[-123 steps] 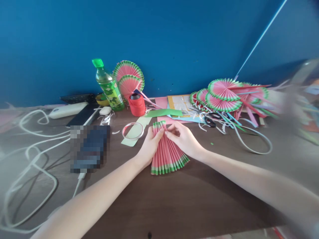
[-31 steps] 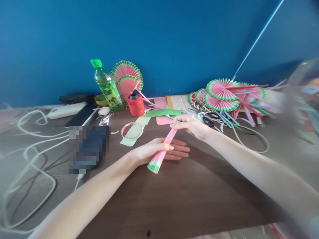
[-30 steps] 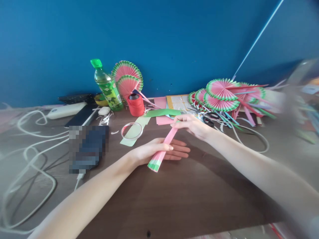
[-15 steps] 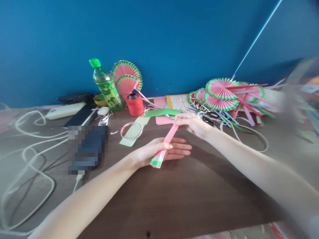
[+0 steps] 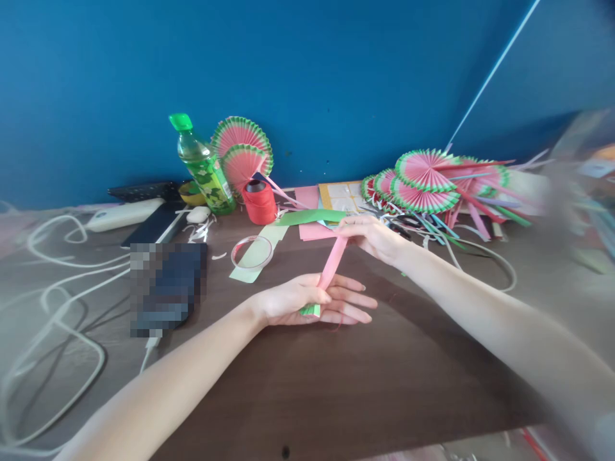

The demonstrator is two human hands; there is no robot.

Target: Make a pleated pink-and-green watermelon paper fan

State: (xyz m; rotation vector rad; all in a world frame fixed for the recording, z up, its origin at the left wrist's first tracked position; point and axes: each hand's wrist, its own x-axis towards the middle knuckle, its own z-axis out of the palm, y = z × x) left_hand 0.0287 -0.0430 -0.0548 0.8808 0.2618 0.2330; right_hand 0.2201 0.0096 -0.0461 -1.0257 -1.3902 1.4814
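A pleated pink paper strip with green and white ends (image 5: 330, 266), folded flat into a narrow bar, runs slantwise between my two hands above the brown table (image 5: 336, 384). My right hand (image 5: 372, 237) pinches its far upper end. My left hand (image 5: 312, 301) lies palm up with fingers stretched out, and its thumb presses the strip's green near end against the palm.
Finished watermelon paper fans (image 5: 425, 182) pile up at the back right, with two more (image 5: 240, 150) behind a green bottle (image 5: 202, 166). A red thread spool (image 5: 259, 202), a clear tape ring (image 5: 251, 251), scissors (image 5: 401, 227), a phone (image 5: 166, 285) and white cables (image 5: 52, 307) lie around.
The fanned pleats from four seconds ago are now closed into a bar. Over the last second the strip's near end slid up into my left palm and stands steeper.
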